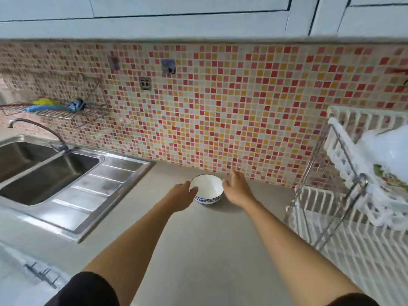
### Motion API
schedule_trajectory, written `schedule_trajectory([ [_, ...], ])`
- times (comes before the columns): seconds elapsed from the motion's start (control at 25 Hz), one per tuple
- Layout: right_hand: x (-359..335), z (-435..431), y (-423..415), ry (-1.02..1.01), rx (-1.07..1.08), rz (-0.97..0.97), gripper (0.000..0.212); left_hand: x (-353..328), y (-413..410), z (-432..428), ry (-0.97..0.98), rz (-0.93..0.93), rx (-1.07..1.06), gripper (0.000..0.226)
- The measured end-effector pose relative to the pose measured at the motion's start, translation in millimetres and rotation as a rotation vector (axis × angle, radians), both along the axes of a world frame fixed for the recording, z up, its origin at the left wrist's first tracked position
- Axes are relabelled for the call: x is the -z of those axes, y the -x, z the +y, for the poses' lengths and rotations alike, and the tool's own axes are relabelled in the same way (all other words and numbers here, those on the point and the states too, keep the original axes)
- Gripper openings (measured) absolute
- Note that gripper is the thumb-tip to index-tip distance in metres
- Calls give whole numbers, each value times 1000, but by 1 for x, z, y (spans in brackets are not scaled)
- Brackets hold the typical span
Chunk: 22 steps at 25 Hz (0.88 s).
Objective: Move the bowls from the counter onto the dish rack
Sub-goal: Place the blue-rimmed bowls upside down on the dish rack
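A white bowl with a blue patterned band around its outside stands upright on the beige counter, close to the tiled wall. My left hand touches the bowl's left rim, fingers curled against it. At the bowl's right side my right hand has its fingers spread, beside the rim and slightly apart from it. A white two-tier dish rack on a chrome frame stands at the right, with white dishes blurred on its upper tier.
A steel double sink with a drainboard and a curved tap fills the left. A wire wall shelf holding blue and yellow cleaning items hangs above it. Mosaic tiles back the counter.
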State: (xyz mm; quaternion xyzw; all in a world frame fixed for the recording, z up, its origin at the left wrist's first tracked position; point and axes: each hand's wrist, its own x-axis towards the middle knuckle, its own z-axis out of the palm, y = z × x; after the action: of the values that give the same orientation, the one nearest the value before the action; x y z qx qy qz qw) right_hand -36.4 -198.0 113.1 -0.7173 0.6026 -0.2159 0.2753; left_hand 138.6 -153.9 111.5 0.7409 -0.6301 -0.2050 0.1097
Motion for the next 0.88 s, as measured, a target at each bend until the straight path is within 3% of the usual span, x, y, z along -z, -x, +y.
schedule_trajectory([
  [0.2,74,-68,-19,-195,144,-16,52,73,-19,-72,-145,65,-116,58],
  [0.44,137,-127,-27,-415,179,-46,71,125,-18,-134,-219,245,-250,67],
  [0.64,149,-140,-40,-545,205,-211,36,141,-18,-155,-279,369,-331,72],
  [0.76,152,-137,-42,-530,236,-339,35,133,-16,-156,-242,368,-371,73],
  [0.88,135,-124,-40,-476,234,-472,33,110,-17,-141,-114,307,-368,56],
])
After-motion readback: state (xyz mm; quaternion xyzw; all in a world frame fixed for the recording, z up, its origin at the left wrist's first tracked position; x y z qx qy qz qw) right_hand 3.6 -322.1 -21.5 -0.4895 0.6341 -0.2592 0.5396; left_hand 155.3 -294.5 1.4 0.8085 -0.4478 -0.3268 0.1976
